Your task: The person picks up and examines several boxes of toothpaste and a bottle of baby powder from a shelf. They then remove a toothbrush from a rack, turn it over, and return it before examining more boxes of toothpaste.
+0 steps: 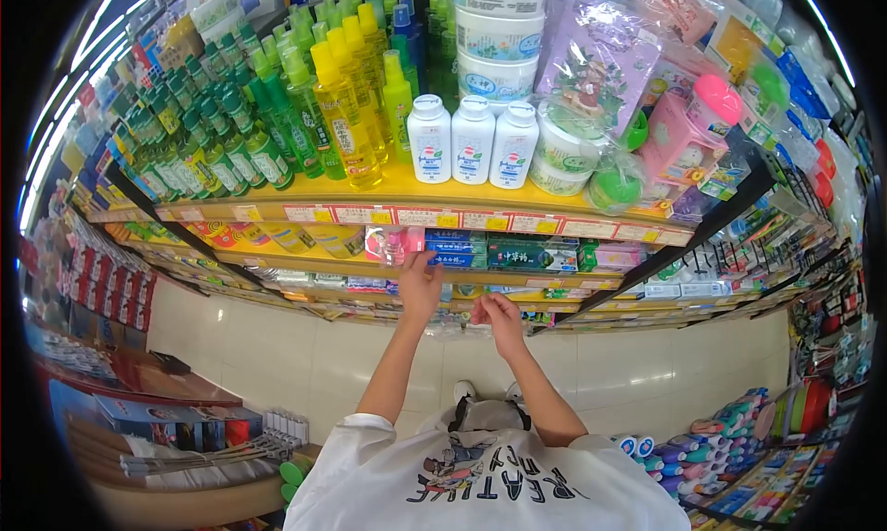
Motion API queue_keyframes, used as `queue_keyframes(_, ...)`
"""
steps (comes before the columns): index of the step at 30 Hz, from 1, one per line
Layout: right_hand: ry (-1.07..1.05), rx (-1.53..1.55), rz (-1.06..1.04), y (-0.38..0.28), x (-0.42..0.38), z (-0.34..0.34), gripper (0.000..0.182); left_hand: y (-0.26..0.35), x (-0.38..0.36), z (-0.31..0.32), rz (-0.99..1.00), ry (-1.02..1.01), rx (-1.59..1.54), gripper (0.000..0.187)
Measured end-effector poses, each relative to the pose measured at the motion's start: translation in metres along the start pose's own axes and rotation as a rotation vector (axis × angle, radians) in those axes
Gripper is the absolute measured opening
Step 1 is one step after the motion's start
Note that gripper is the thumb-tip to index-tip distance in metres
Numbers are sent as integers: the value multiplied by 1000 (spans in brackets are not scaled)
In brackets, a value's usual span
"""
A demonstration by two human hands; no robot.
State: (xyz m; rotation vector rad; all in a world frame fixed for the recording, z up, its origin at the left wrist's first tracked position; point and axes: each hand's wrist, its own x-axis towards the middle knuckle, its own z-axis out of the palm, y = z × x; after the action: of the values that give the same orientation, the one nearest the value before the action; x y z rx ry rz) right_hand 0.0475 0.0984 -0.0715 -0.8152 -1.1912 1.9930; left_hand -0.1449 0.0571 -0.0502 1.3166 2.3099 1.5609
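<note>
left hand: (419, 286) was raised to the second shelf, fingers closed round a small pink pack (393, 245) at its front edge
pink pack: sat just above the left hand's fingertips, against the shelf lip, beside the blue toothpaste boxes (455, 248) to its right; its long axis looked upright, though it was too small to be sure
right hand: (499, 317) was lower, near the third shelf (554, 295), fingers curled narrow; whether it pinched something small could not be told
nearer hand: the left was on the pack; the right was apart from it, below and to the right
direction: the pack lay up and away from the person, straight along the left forearm
top shelf: (305, 213) carried white bottles (472, 139) and green and yellow bottles (305, 115), well above both hands
floor: pale tiles (277, 346) showed under the arms, with one shoe (465, 391) between them
</note>
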Motion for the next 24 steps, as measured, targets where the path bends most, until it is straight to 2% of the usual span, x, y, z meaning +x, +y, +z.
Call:
queue_keyframes(4,21,-28,-58,-19,8,5,24,14,17,1,93,-34,87,28)
queue_keyframes(6,37,1,-58,-20,10,5,25,27,31,3,224,-203,411,34)
queue_keyframes(7,44,23,-54,-22,12,4,25,18,36,12,225,-275,520,40)
queue_keyframes(10,38,28,-57,-22,7,1,25,-1,40,29,285,-247,559,40)
queue_keyframes(11,40,10,-57,-22,4,-3,25,1,39,30,244,-221,547,28)
queue_keyframes(12,43,9,-70,-22,2,-6,25,-3,38,33,255,-217,541,28)
queue_keyframes(14,60,55,-38,-22,-3,-12,25,-18,33,39,324,-143,513,36)
queue_keyframes(16,83,59,-38,-25,-5,-17,24,-19,29,42,336,-123,480,32)
queue_keyframes(19,108,63,-37,-28,-8,-25,23,-10,27,44,305,-79,403,31)
queue_keyframes(21,110,66,-38,-32,-8,-28,22,2,24,39,219,-74,395,34)
queue_keyframes(24,109,69,-35,-34,-12,-31,23,21,21,33,203,-109,438,41)
